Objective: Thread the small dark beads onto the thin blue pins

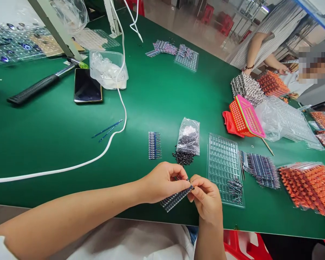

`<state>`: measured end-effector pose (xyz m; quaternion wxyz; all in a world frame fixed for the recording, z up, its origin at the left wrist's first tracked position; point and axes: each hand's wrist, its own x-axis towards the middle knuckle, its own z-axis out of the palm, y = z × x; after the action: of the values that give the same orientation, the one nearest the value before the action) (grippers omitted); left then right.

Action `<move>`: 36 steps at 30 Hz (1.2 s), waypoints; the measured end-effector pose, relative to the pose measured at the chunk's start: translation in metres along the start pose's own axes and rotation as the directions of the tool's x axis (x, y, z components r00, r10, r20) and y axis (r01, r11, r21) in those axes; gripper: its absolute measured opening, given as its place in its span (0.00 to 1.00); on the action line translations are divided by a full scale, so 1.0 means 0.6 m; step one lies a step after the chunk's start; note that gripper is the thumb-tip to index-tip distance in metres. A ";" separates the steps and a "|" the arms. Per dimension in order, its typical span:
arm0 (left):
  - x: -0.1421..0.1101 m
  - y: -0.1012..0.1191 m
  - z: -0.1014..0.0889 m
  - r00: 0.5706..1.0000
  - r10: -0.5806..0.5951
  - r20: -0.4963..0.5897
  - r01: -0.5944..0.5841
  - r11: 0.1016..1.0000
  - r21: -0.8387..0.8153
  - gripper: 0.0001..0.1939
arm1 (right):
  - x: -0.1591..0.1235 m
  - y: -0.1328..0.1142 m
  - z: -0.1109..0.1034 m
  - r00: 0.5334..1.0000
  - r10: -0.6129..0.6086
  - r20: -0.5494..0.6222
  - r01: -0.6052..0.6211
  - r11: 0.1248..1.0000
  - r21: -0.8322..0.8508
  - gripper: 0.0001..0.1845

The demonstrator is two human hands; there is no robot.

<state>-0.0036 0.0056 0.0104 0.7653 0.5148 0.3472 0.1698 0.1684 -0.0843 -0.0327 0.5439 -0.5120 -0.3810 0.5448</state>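
Note:
My left hand [164, 182] is closed around a dark strip of small parts with thin wire pins [172, 202], which slants down to the left under the palm. At the strip's upper right end, the fingertips of my right hand [209, 200] pinch together; whatever they hold there is too small to make out. Just beyond the hands lies a pile of small black beads [184, 158], beside a clear plastic bag of dark beads [189, 139]. A similar blue and white strip with pins [154, 145] rests to their left. Right of my hands, a clear compartment tray [223, 162] carries loose pin pieces [235, 189].
Stacked blue strips [261, 169] and orange pieces [311, 186] lie at right, below a pink and orange basket [246, 115]. A white cable [97, 157] crosses the left side near a phone [88, 86], hammer [35, 89] and plastic tub [108, 70]. A co-worker [256, 47] works across the table.

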 end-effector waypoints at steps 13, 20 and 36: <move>0.001 -0.005 -0.002 0.999 0.031 0.037 -0.032 0.998 0.048 0.06 | 0.000 -0.002 0.002 1.000 0.017 0.010 -0.018 0.995 0.094 0.06; 0.004 -0.008 -0.001 0.999 0.013 0.041 -0.014 0.999 0.037 0.07 | 0.003 -0.004 0.004 0.999 0.016 0.039 -0.022 0.986 0.163 0.03; 0.007 -0.009 -0.001 0.998 -0.005 0.070 -0.002 0.996 0.094 0.09 | 0.002 0.007 -0.002 0.998 0.039 0.044 -0.046 0.985 0.167 0.02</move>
<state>-0.0019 0.0063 0.0040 0.7521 0.5555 0.3281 0.1345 0.1686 -0.0839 -0.0374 0.5656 -0.4610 -0.3337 0.5969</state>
